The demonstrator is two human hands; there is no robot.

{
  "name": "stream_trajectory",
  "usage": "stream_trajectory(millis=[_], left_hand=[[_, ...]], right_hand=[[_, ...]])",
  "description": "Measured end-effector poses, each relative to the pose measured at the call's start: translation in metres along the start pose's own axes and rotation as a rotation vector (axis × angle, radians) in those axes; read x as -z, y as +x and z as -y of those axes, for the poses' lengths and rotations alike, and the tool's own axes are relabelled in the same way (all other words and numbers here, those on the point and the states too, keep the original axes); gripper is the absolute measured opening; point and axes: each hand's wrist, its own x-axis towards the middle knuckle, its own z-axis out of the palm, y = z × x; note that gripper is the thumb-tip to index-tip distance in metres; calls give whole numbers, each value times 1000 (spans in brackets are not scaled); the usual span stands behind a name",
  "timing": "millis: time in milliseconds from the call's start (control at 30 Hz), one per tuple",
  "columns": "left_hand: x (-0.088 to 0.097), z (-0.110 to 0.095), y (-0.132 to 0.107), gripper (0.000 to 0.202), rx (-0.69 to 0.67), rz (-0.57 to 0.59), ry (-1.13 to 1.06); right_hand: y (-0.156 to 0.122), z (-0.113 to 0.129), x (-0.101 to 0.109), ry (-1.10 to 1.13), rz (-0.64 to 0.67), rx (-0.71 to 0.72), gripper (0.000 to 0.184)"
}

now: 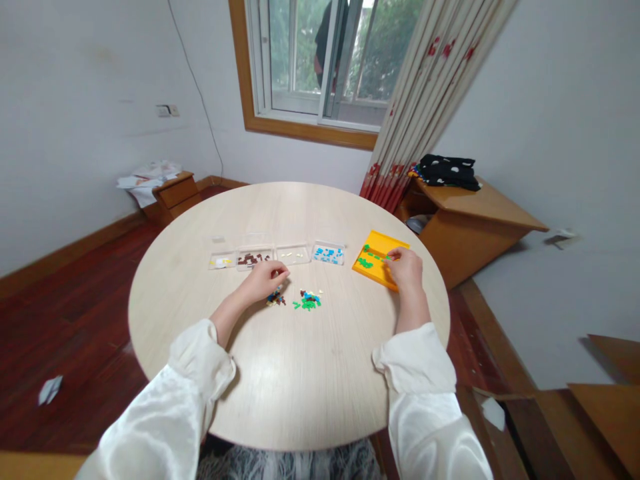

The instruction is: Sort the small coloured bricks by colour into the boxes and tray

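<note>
My right hand is over the right part of a yellow box that lies open with green toy bricks inside. Its fingertips are pinched together beside a green bit, and whether they grip it cannot be seen. My left hand hovers near the middle of the table, thumb and fingers closed together; anything between them is too small to tell. Under it, partly hidden, is a small heap of mixed bricks. Just to the right lies another pile of bricks, mostly green with blue, brown and cream ones.
Clear plastic boxes stand in a row across the round table: one with yellow bits, one with brown bricks, one with cream bricks, one with blue bricks. A wooden cabinet stands beyond the right edge.
</note>
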Motion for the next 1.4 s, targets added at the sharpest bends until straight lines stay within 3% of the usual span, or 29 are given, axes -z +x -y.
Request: stream_trajectory(millis=[233,567,1033,1400], left_hand=[[0,2,0,23,-18,-1,12],[3,3,0,24,-18,14,33],[2,2,-1,22,-26,30,63],[3,5,-1,23,-20,32,69]], right_hand=[[2,-11,-6,-180,127,-80,23],[4,-14,-8,-251,143,-119,18],[2,-14,-10,-264,26,-109,25],[0,-12,-9,-244,21,-104,28]])
